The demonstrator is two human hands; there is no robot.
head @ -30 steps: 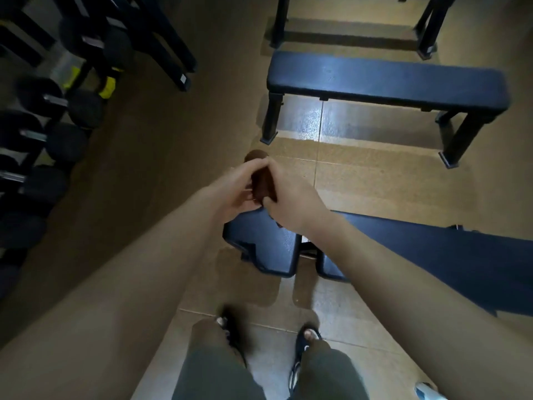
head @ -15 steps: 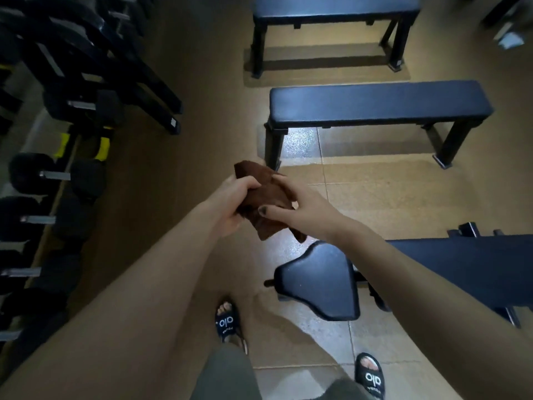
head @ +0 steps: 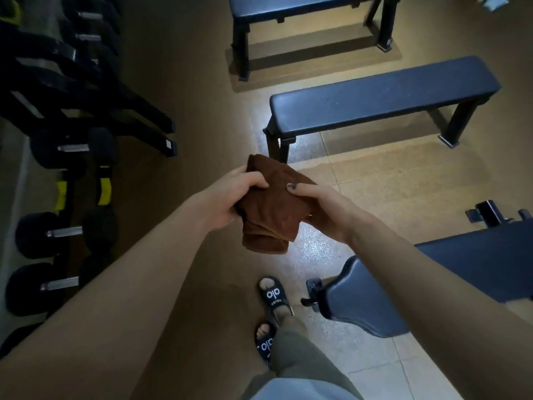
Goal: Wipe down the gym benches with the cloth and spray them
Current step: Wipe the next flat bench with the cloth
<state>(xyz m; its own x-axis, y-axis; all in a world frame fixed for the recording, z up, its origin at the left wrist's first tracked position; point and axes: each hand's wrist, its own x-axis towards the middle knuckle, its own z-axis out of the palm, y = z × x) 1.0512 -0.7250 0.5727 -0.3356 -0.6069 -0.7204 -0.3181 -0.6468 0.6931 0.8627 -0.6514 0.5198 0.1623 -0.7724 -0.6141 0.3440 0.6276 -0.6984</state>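
Note:
A folded brown cloth (head: 271,209) hangs in the air between both hands above the floor. My left hand (head: 227,197) grips its left side, thumb on top. My right hand (head: 320,206) holds its right side with the thumb pressed on the upper face. A flat dark-blue bench (head: 380,93) stands ahead to the right. A second flat bench (head: 302,4) is behind it at the top. The padded end of a third bench (head: 372,301) lies close at my lower right, partly hidden by my right forearm. No spray bottle is visible.
A black dumbbell rack (head: 86,90) fills the left side, with dumbbells (head: 63,232) along its lower row and its feet reaching toward the middle floor. My sandalled feet (head: 272,298) stand on the tiled floor beside the near bench.
The cloth has spread out wider between my hands. My view has shifted so the near bench sits further right and lower, and the far benches appear closer.

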